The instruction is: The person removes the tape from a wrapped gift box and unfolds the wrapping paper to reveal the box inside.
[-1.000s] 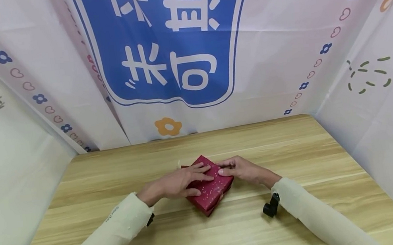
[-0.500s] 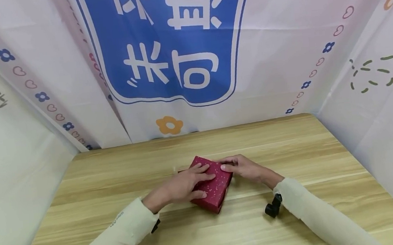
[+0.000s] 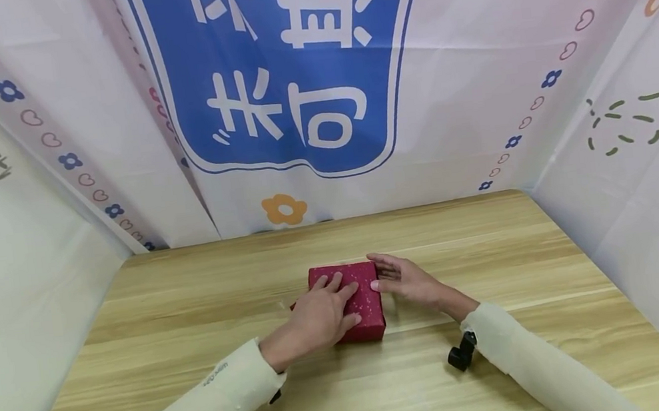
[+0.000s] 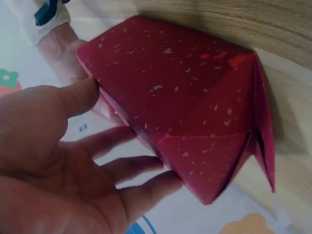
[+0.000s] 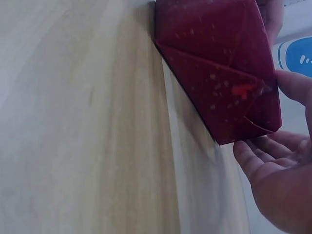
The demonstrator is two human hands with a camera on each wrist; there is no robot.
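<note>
I see the left hand [image 3: 321,312] spread on the box [image 3: 370,307], right hand [image 3: 410,283] loosely extended at its right edge — likely light, firm, paper-slick; opposite sides suit holding.

Wood-grain table [image 3: 195,300], white backdrop [image 3: 463,98], blue panel [image 3: 278,57], orange flower [image 3: 274,210]

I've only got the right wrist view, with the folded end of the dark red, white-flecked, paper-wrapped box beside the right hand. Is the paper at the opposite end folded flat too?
Observer: No, the left wrist view shows a pointed flap of red paper sticking out there.

Operator: And where is the left hand? I can barely see it.

Observer: The head view shows the left hand lying on top of the box, fingers apart.
</note>
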